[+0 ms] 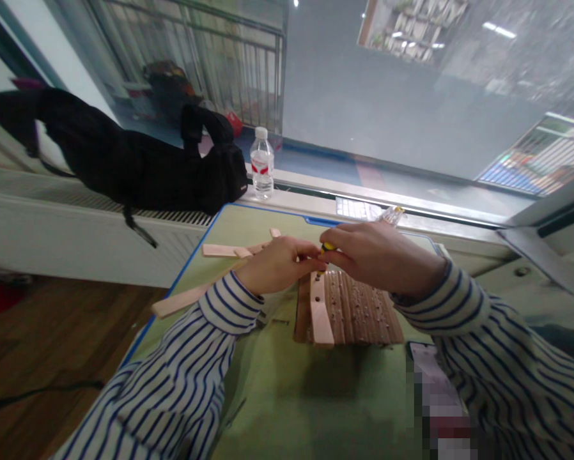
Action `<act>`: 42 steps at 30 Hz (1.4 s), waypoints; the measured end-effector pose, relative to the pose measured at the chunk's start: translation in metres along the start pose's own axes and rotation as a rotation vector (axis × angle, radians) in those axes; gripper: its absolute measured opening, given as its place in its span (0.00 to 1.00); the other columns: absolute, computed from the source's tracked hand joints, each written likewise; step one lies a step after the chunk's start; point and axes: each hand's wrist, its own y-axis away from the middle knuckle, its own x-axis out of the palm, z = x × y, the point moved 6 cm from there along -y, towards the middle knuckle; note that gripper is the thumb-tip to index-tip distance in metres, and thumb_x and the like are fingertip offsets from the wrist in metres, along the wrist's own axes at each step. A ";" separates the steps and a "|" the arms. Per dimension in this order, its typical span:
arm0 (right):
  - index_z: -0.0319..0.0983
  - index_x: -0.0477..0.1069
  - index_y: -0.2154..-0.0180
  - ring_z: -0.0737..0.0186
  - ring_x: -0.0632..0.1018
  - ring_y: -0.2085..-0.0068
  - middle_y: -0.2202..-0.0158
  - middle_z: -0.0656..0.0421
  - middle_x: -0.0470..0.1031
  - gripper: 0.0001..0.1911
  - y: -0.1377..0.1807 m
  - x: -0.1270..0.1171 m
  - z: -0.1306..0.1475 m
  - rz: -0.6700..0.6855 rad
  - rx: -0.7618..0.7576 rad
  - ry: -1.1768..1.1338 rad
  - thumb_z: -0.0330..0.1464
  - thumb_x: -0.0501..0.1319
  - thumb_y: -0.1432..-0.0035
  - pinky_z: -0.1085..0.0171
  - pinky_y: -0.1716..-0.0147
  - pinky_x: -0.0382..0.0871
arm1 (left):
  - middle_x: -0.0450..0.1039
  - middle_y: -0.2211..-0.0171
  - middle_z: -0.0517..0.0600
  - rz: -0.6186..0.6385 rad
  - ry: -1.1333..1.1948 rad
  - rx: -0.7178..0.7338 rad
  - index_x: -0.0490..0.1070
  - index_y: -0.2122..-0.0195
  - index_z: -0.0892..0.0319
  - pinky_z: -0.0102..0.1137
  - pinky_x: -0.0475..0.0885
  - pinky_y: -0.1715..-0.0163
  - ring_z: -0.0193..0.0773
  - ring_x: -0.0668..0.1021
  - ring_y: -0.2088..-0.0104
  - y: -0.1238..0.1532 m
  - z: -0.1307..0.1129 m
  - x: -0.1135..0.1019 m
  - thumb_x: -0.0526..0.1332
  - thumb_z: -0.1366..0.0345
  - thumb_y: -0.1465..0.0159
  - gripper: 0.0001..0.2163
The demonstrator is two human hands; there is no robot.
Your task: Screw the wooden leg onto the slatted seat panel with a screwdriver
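My right hand (371, 252) is closed around a small yellow-and-black handle (328, 246), which looks like a screwdriver's. Close to its tip, the thumb and fingers of my left hand (280, 262) are pinched together; what lies between them is too small to make out. Both hands are above the far end of a pale wooden piece (321, 322) with dark holes in it. That piece rests along the left side of a brown ridged block (364, 310), which looks like layered cardboard and is dotted with many small marks.
More wooden strips (184, 300) lie left of my left hand on the green, blue-edged table (268, 396). A few screws (236, 412) are scattered there. A water bottle (262, 163) and black bag (172, 166) sit on the sill; a phone-like object (433, 370) lies at right.
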 end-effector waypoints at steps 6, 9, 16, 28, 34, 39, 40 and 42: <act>0.38 0.64 0.67 0.69 0.62 0.76 0.75 0.60 0.69 0.17 0.005 0.006 0.001 -0.100 0.068 0.002 0.42 0.46 0.35 0.64 0.76 0.45 | 0.70 0.78 0.44 0.015 -0.019 0.049 0.77 0.66 0.59 0.25 0.58 0.75 0.30 0.68 0.76 0.002 -0.001 0.001 0.55 0.56 0.36 0.14; 0.38 0.64 0.66 0.69 0.63 0.76 0.74 0.59 0.69 0.18 0.005 0.006 0.003 -0.105 0.061 -0.005 0.43 0.44 0.35 0.64 0.77 0.45 | 0.72 0.77 0.43 -0.015 0.002 0.086 0.77 0.65 0.58 0.25 0.60 0.73 0.29 0.69 0.76 0.001 -0.006 -0.003 0.59 0.60 0.38 0.10; 0.37 0.66 0.64 0.68 0.67 0.74 0.71 0.57 0.73 0.20 0.003 -0.001 0.004 -0.004 0.067 0.022 0.44 0.44 0.35 0.64 0.76 0.46 | 0.72 0.78 0.44 -0.111 -0.018 -0.011 0.76 0.72 0.60 0.25 0.60 0.75 0.29 0.70 0.76 0.001 -0.011 -0.004 0.63 0.58 0.42 0.10; 0.38 0.66 0.61 0.67 0.69 0.67 0.66 0.58 0.73 0.11 0.006 -0.004 0.003 0.038 -0.043 -0.063 0.35 0.47 0.36 0.65 0.70 0.53 | 0.68 0.81 0.42 -0.048 0.070 -0.021 0.77 0.71 0.61 0.25 0.58 0.77 0.28 0.65 0.79 0.000 -0.007 -0.001 0.63 0.60 0.42 0.09; 0.38 0.65 0.65 0.68 0.66 0.72 0.69 0.58 0.72 0.16 0.006 -0.001 0.002 -0.014 0.039 -0.015 0.41 0.45 0.35 0.64 0.74 0.48 | 0.69 0.79 0.43 -0.007 0.036 0.023 0.77 0.68 0.60 0.25 0.57 0.77 0.29 0.66 0.78 0.001 -0.004 0.002 0.59 0.56 0.39 0.13; 0.39 0.63 0.65 0.69 0.64 0.74 0.71 0.59 0.71 0.17 0.008 0.001 0.002 -0.039 0.082 -0.012 0.43 0.45 0.35 0.64 0.75 0.46 | 0.73 0.76 0.44 0.017 0.025 0.053 0.77 0.66 0.59 0.25 0.60 0.75 0.30 0.69 0.75 0.002 -0.005 0.005 0.57 0.59 0.38 0.12; 0.39 0.64 0.65 0.69 0.64 0.74 0.71 0.59 0.71 0.17 0.008 0.001 0.002 -0.042 0.082 -0.008 0.43 0.45 0.35 0.64 0.75 0.46 | 0.73 0.76 0.44 0.012 0.024 0.050 0.78 0.65 0.58 0.25 0.60 0.75 0.30 0.69 0.75 0.002 -0.006 0.004 0.58 0.59 0.38 0.11; 0.39 0.64 0.65 0.68 0.65 0.73 0.70 0.58 0.72 0.17 0.008 0.000 0.002 -0.033 0.087 0.007 0.43 0.45 0.35 0.64 0.75 0.46 | 0.74 0.77 0.45 -0.023 0.022 0.034 0.78 0.64 0.58 0.26 0.60 0.74 0.30 0.70 0.76 0.001 -0.007 0.002 0.59 0.58 0.39 0.11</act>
